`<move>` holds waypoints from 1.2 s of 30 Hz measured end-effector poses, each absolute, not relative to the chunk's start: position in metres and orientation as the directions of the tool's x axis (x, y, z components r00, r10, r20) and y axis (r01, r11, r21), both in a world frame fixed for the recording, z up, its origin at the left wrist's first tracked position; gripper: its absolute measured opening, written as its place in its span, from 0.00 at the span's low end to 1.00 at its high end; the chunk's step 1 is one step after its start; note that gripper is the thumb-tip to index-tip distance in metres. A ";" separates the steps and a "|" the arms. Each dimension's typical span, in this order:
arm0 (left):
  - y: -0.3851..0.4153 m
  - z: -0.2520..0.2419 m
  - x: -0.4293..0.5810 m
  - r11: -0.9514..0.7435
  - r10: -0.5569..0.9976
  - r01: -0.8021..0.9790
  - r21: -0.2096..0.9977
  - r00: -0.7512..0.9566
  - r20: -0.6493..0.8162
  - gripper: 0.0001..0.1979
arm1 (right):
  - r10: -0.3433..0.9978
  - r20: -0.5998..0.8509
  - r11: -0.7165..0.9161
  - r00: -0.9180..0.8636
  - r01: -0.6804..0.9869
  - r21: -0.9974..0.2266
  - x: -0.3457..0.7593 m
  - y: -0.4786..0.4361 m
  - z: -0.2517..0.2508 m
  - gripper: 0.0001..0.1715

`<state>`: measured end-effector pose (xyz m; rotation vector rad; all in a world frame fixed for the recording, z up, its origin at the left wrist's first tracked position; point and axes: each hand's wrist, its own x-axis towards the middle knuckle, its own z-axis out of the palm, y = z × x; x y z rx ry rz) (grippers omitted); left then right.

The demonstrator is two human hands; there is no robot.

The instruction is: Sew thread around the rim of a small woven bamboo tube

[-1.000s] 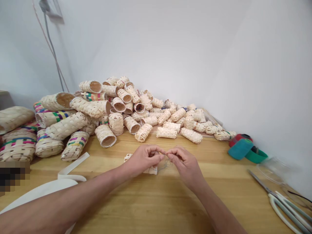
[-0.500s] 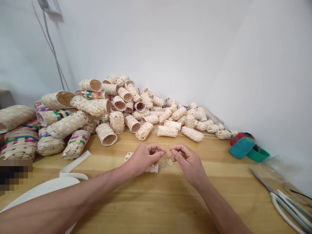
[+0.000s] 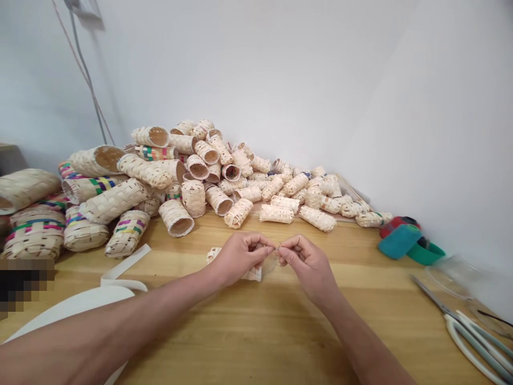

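My left hand (image 3: 239, 255) and my right hand (image 3: 306, 262) meet fingertip to fingertip above the wooden table (image 3: 256, 331). Both hands are pinched on a thin thread (image 3: 271, 262) that loops down between them; a needle may be at the pinch, but it is too small to tell. A small woven basket piece (image 3: 251, 274) lies on the table under my left hand, mostly hidden by it.
A large heap of woven baskets (image 3: 200, 176) fills the back of the table, with bigger coloured ones (image 3: 36, 230) at the left. White strap (image 3: 120, 270) lies front left. Scissors (image 3: 460, 326), a clear lid (image 3: 452, 278) and red, blue and green objects (image 3: 404, 240) lie at the right.
My hands drew slightly apart half a second ago and have come back together at the fingertips. The view has tilted down a little.
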<state>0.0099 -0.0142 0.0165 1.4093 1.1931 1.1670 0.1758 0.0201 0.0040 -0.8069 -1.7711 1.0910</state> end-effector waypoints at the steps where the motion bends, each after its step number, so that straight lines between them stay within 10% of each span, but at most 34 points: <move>1: -0.014 0.016 0.010 -0.101 0.993 0.129 0.986 0.081 0.091 0.11 | 0.850 0.348 0.406 -0.396 0.072 -0.911 0.176 0.021 0.004 0.12; 10: -0.014 0.014 0.007 -0.101 0.990 0.167 0.981 0.119 0.082 0.12 | 0.835 0.412 0.486 -0.364 0.138 -0.863 0.178 0.021 0.005 0.10; 20: -0.012 0.019 0.007 -0.061 0.995 0.068 0.996 0.084 0.055 0.10 | 0.564 0.681 0.826 -0.467 0.310 -0.471 0.187 0.024 0.013 0.09; 36: -0.013 0.019 0.007 -0.064 0.994 0.053 0.997 0.096 0.058 0.11 | 0.579 0.643 0.815 -0.502 0.318 -0.485 0.189 0.025 0.011 0.11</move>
